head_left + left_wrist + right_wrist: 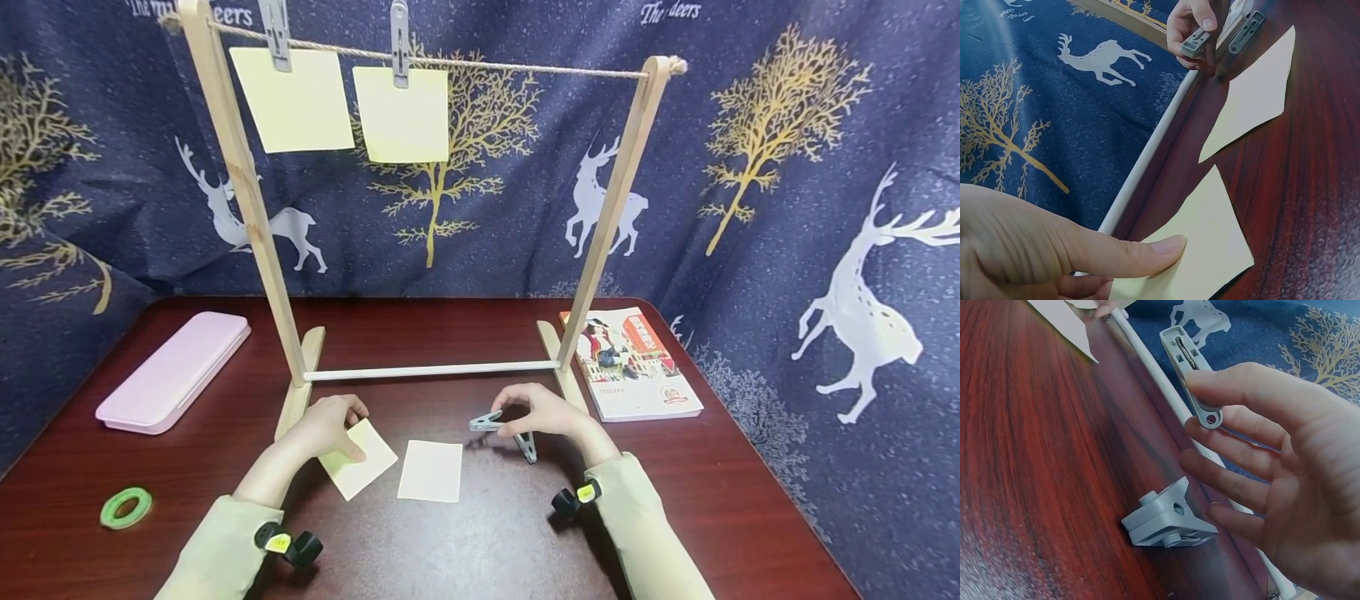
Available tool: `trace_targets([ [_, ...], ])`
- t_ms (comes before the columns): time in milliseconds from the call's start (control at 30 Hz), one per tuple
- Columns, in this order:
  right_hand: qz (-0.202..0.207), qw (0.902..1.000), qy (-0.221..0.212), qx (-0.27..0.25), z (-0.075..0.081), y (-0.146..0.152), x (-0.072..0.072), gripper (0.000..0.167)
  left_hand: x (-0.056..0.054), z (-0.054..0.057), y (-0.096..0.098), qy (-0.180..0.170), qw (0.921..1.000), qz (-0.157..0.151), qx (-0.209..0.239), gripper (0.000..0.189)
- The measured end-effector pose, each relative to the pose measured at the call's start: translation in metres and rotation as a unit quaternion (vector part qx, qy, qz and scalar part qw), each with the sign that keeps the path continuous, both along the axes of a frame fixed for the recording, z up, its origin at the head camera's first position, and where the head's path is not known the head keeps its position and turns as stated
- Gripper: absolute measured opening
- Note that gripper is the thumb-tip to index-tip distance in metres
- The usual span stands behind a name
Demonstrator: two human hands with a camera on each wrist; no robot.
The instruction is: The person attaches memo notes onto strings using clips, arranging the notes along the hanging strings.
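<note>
My left hand [327, 431] pinches a square yellow paper note [1210, 231], thumb on top, just above the table left of the middle. Beside it a second yellow note [431, 472] lies on the table. My right hand [546, 412] holds a grey clothespin [1186, 369] between thumb and fingers. Below that hand another grey clothespin [1169, 515] rests on the table. Overhead, two yellow notes hang from a rope [510, 65], the left note [296, 100] and the right note [402, 117], each under a grey clothespin [400, 50].
A wooden frame [255, 208] carries the rope, with a white bar [431, 371] low between its posts. On the left are a pink case [176, 367] and a green tape roll [126, 507]. A book [633, 362] lies by the right post. Behind hangs a blue curtain [495, 200].
</note>
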State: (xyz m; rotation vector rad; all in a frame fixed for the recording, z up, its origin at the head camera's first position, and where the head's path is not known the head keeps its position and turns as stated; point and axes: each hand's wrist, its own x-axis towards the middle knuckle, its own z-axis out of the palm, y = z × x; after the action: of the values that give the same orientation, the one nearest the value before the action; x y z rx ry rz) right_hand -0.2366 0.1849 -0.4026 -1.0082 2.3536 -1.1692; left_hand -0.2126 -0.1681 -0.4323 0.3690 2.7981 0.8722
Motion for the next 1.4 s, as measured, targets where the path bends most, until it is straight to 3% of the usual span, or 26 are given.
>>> trace_targets([
  [167, 0.003, 1.0, 0.006, 0.005, 0.0, 0.001, -0.001, 0.025, 0.0, 0.001, 0.0, -0.011, 0.9999, 0.004, 0.004, 0.053],
  [400, -0.005, 1.0, 0.001, -0.003, -0.029, 0.008, -0.017, 0.026, 0.001, 0.003, 0.0, -0.015, 0.9997, 0.016, -0.014, 0.042],
  [533, -0.01, 0.9997, -0.011, -0.018, -0.036, 0.011, -0.02, 0.026, 0.003, 0.003, -0.001, -0.017, 0.9996, 0.019, -0.01, 0.038],
  [833, -0.001, 0.9967, -0.037, -0.073, -0.036, 0.012, -0.021, 0.024, 0.003, 0.005, -0.002, -0.023, 0.9996, 0.015, 0.003, 0.038],
  [1100, -0.02, 0.9912, -0.076, -0.107, -0.036, 0.012, -0.022, 0.024, 0.001, 0.004, -0.004, -0.017, 0.9997, 0.01, 0.017, 0.039],
  [1400, -0.037, 0.9884, -0.072, -0.129, -0.034, 0.012, -0.02, 0.021, 0.001, 0.003, -0.007, -0.027, 0.9985, -0.001, 0.048, 0.038],
])
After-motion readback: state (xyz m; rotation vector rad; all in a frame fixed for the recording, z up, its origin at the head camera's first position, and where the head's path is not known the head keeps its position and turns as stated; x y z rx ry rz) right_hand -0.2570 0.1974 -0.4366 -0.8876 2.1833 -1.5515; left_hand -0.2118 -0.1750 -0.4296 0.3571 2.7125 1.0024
